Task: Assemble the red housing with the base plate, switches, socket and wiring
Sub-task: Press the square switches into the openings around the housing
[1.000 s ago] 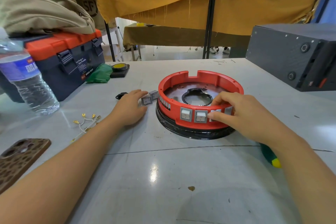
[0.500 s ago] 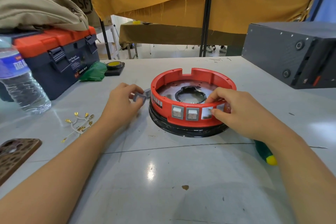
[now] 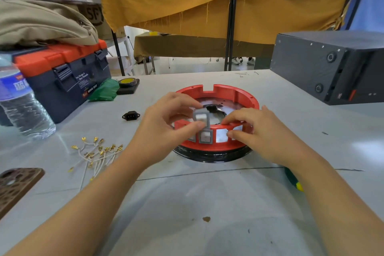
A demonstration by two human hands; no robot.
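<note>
head view, left to right: a patterned brown phone case (image 3: 15,186) lies at the table's near left edge, and a clear water bottle (image 3: 21,106) with a blue label stands behind it. beside the bottle sits a dark blue toolbox (image 3: 68,81) with an orange lid, with a beige cloth (image 3: 43,23) heaped on top. a crumpled green bag (image 3: 104,90) and a yellow tape roll (image 3: 127,81) on a dark pad lie just right of the toolbox. nearer, a loose bunch of white wires with brass terminals (image 3: 96,153) is spread on the grey table (image 3: 207,214), and a black power socket (image 3: 131,115) lies apart from it, further back. the left hand (image 3: 164,131) pinches a grey rocker switch (image 3: 201,117) between thumb and fingers, holding it raised over the near rim of the red housing (image 3: 234,93). the housing is a red ring standing on a black base plate (image 3: 212,157) at the table's middle. 1 fitted switch (image 3: 205,137) shows in its front wall, with an empty rectangular opening just right of it. the right hand (image 3: 264,133) grips the housing's near rim, fingers curled over the top and thumb against the outer wall by the opening. a green and yellow tool handle (image 3: 294,180) peeks out behind the right forearm. a dark grey box (image 3: 324,68) stands at the far right.
</note>
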